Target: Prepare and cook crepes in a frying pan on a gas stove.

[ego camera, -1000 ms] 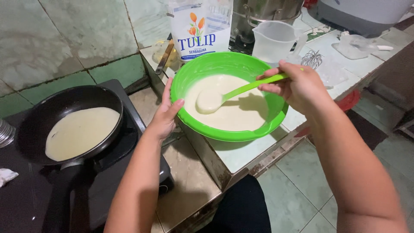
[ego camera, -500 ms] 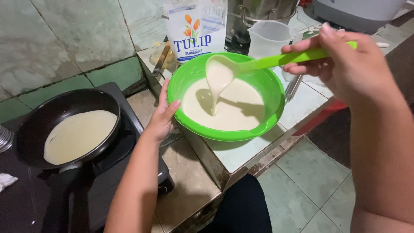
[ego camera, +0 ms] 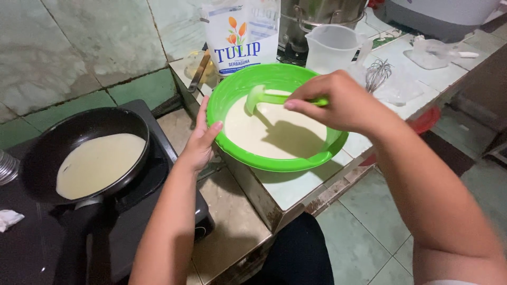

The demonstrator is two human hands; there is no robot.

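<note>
- Green ladle (ego camera: 274, 98): centre of the frame, slightly above the middle. The cup end sits toward the left of the bowl, above the batter; the handle runs right into the gripping hand.
- Right hand (ego camera: 338, 103): closed around the ladle handle, fingers curled over it, thumb side toward the cup. The arm enters from the lower right corner.
- Green bowl (ego camera: 232, 95): round plastic bowl at frame centre, resting on the tiled counter (ego camera: 296, 184). It contains pale batter (ego camera: 264, 137) covering the bottom.
- Left hand (ego camera: 202, 138): open, fingers extended and held close together, palm pressed against the left outer wall of the bowl, thumb touching the rim.
- Black frying pan (ego camera: 84, 126): left of the frame, on a dark stove (ego camera: 158, 158), well apart from the bowl. A thin round layer of batter covers most of its base.
- White flour bag (ego camera: 237, 37): upright, just behind the bowl, at the upper centre.
- Clear measuring jug (ego camera: 330, 47): upper right of the bowl.
- Wire whisk (ego camera: 377, 74): lying on the counter right of the jug.
</note>
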